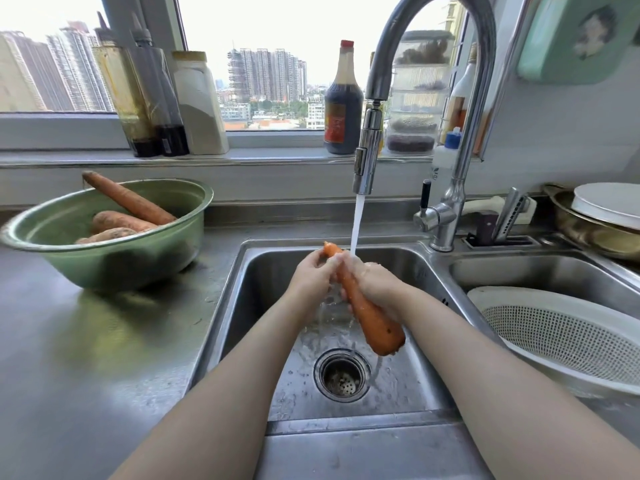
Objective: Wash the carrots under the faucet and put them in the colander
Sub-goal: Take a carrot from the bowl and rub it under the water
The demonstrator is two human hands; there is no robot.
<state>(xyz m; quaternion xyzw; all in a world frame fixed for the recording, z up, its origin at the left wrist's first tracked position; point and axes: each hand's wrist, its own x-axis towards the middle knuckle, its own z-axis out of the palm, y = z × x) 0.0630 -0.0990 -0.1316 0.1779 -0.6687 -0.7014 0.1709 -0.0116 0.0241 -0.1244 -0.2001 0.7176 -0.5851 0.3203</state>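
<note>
An orange carrot is held over the steel sink, its thin tip up under the running stream from the faucet and its thick end down above the drain. My left hand grips the thin upper part. My right hand is wrapped round the middle. Water runs down the carrot and splashes into the basin. A green bowl on the counter at the left holds three unwashed carrots. The white colander sits in the right basin with nothing showing inside it.
Sauce bottles and jars stand along the windowsill behind the sink. A knife holder and a pan with a white plate sit at the back right. The steel counter stretches to the left.
</note>
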